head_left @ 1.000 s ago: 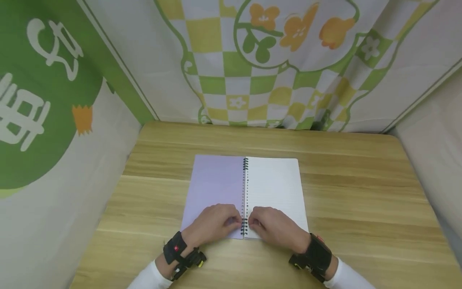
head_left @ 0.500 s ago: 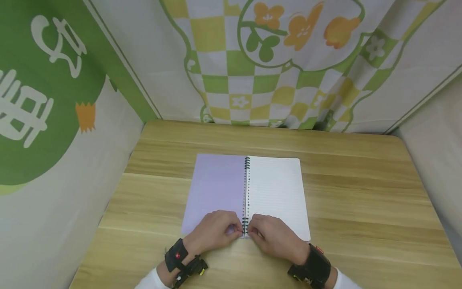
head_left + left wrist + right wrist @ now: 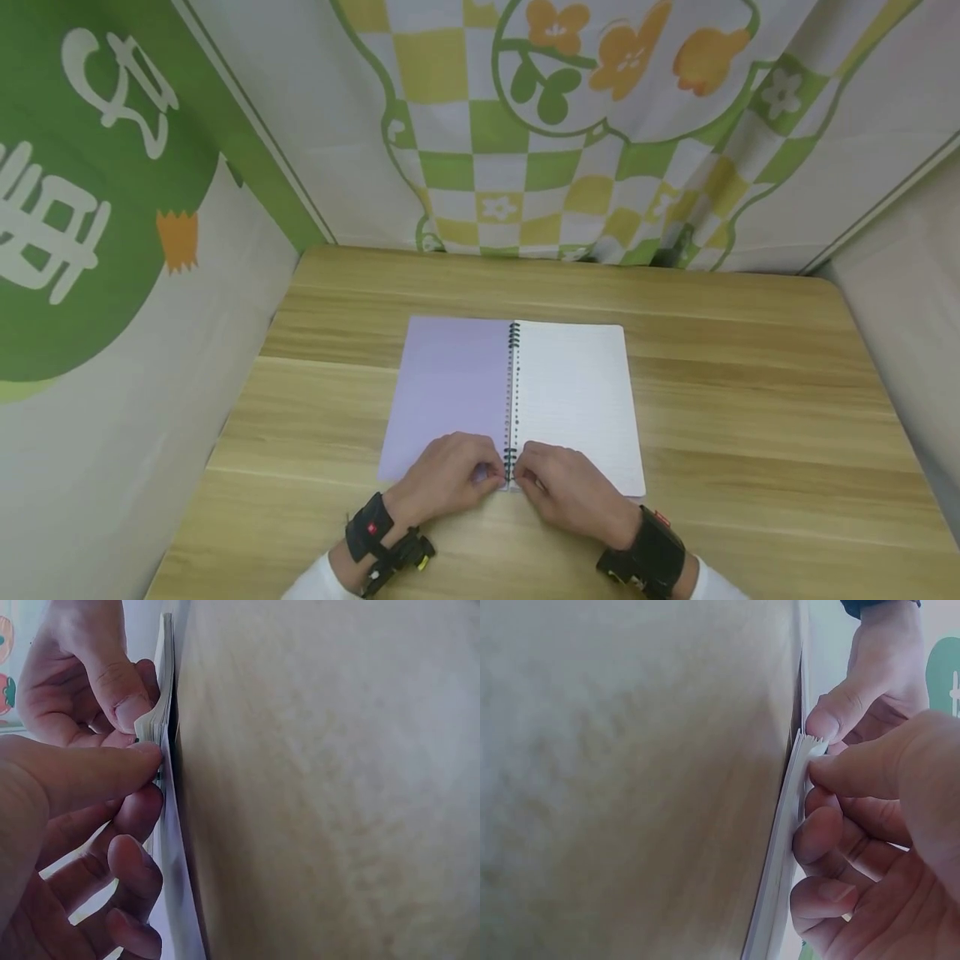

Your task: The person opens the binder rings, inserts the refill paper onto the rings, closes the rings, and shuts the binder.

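A ring-bound notebook [image 3: 577, 383] lies spread on the table, its lilac cover [image 3: 455, 375] on the left and a white ruled page on the right. Dark binder rings [image 3: 511, 458] run down the middle in two groups. My left hand [image 3: 450, 475] pinches the binding at the near rings, thumb and index fingertips together in the left wrist view. Opposite it, my right hand [image 3: 573, 487] grips the same near end, its thumb [image 3: 855, 771] against the page edges [image 3: 806, 750] in the right wrist view. The fingertips nearly meet and partly hide these rings.
The wooden table [image 3: 750, 400] extends on both sides of the notebook. Behind it hangs a green-and-yellow checked curtain [image 3: 495, 167]. White fabric walls stand left and right, the left one with a green print [image 3: 112, 208]. Black camera straps [image 3: 652, 550] circle both wrists.
Both hands have shifted slightly toward the near end of the binding, covering more of the lowest rings. The notebook stays spread in nearly the same place; the head view has shifted a little.
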Action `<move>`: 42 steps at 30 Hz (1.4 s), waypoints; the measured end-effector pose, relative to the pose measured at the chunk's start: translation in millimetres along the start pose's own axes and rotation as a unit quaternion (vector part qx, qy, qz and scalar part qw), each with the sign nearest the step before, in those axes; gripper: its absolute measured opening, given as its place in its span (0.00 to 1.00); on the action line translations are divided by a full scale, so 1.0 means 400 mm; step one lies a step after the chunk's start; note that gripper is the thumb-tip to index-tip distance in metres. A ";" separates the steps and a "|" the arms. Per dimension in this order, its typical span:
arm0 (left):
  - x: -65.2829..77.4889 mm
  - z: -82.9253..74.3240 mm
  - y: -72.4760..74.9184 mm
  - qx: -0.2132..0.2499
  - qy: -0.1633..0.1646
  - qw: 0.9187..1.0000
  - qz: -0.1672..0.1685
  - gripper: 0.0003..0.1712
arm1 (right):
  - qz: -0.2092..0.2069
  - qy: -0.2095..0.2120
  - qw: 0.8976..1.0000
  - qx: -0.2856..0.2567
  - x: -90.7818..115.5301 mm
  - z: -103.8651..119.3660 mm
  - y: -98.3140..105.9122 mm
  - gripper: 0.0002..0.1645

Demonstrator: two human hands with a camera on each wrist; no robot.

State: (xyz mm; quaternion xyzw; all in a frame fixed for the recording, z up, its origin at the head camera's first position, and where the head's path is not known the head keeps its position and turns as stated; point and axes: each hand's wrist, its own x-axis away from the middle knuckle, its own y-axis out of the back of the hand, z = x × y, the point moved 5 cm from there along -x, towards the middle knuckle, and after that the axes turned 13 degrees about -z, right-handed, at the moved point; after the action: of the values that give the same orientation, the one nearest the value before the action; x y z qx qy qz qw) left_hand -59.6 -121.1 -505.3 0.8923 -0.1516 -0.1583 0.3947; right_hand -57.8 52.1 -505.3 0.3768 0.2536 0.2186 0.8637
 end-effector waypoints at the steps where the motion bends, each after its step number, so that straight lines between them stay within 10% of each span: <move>1: -0.002 -0.001 -0.001 -0.001 0.000 1.000 0.002 0.05 | 0.000 0.000 1.000 0.001 0.000 0.000 0.000 0.06; 34: -0.005 -0.008 0.005 -0.004 0.051 0.999 -0.007 0.03 | -0.001 0.012 1.000 0.009 0.004 -0.004 0.011 0.05; 42: 0.049 0.038 0.092 -0.038 0.143 0.980 -0.133 0.13 | 0.010 -0.006 1.000 0.007 0.005 0.001 0.007 0.05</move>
State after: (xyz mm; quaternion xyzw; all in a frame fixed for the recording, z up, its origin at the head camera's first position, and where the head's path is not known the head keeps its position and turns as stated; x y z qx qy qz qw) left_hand -53.6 -162.4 -490.5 0.9022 0.0325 -0.0862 0.4213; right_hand -56.5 54.6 -503.6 0.3869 0.2466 0.2229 0.8602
